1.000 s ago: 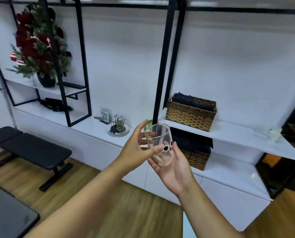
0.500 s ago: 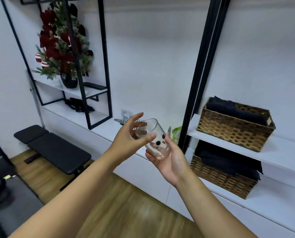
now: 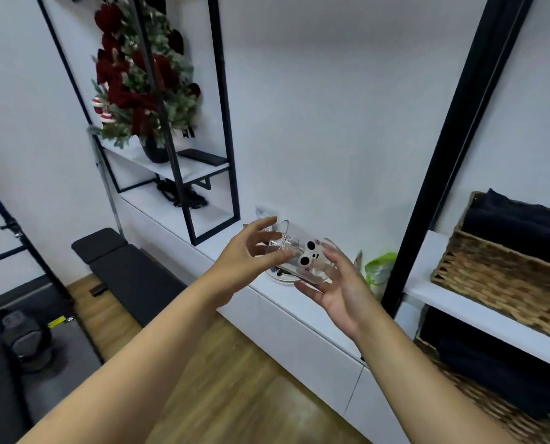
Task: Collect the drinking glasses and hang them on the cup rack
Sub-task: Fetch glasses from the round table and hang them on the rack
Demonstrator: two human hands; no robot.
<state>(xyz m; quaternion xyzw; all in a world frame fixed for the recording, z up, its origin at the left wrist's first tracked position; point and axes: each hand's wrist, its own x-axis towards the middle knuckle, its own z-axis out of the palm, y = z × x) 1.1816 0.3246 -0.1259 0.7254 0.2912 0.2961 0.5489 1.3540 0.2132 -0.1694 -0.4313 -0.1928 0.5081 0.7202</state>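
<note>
A clear drinking glass (image 3: pixel 302 259) with black dots printed on it lies tilted on its side between my hands, mouth to the left. My left hand (image 3: pixel 246 256) pinches it near the rim, thumb in front and fingers behind. The glass's base end rests on the fingers of my right hand (image 3: pixel 342 291), palm up. Just below and behind the glass, the round white base of the cup rack (image 3: pixel 281 274) shows on the white counter (image 3: pixel 299 302). Its prongs are mostly hidden by my hands and the glass.
A green packet (image 3: pixel 379 267) stands on the counter right of the rack, next to a black frame post (image 3: pixel 452 155). Wicker baskets (image 3: pixel 497 277) with dark cloth fill the right shelves. A red flower arrangement (image 3: pixel 142 91) sits upper left. A black bench (image 3: pixel 123 270) stands on the wooden floor.
I have come closer to the counter. The glass has tipped from nearly upright onto its side and now sits just over the cup rack, both hands still on it.
</note>
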